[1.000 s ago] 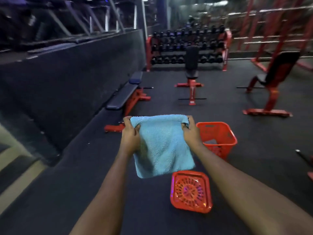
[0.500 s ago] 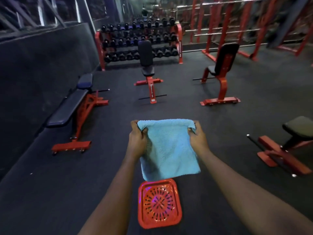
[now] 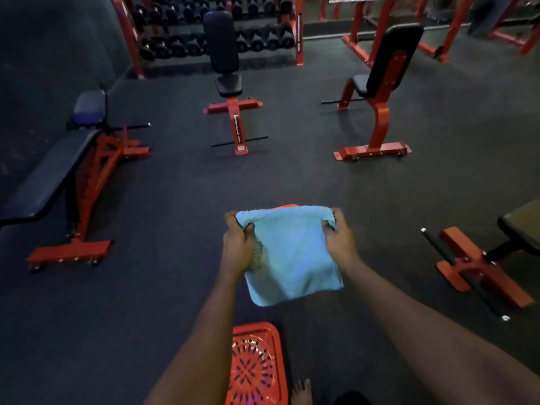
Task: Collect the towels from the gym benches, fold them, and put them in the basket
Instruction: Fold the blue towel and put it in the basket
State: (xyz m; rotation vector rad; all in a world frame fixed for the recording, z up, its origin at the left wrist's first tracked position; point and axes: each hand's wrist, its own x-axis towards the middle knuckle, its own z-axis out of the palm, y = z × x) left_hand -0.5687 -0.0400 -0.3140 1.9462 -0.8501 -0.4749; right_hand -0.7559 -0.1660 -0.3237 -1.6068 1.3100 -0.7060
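**Holding the folded towel in front of the basket**

The blue towel (image 3: 292, 252) is gripped at its two upper corners. The left hand (image 3: 238, 244) is curled round the left corner and the right hand (image 3: 339, 241) is closed on the right one, so the cloth hangs flat and folded in front of the body. Grip and fold are unchanged from a second ago; what has altered is the surroundings. The view has been swung round and tipped down. The flat bench (image 3: 49, 176), then close behind the towel, is now seen well to the towel's left, and an upright bench (image 3: 222, 54) is seen far beyond the towel.

The orange basket (image 3: 285, 205) was in plain sight to the right of the towel a second ago. It is now almost wholly covered, with only a sliver of rim shown just above the towel's top edge. A perforated orange panel (image 3: 257, 361) lies on the floor (image 3: 146, 302) below the towel; whether it is a lid cannot be told. No other towel is seen on the benches in view.

Folding is judged finished or nearly so, and the towel is judged to be lined up for lowering into the basket.
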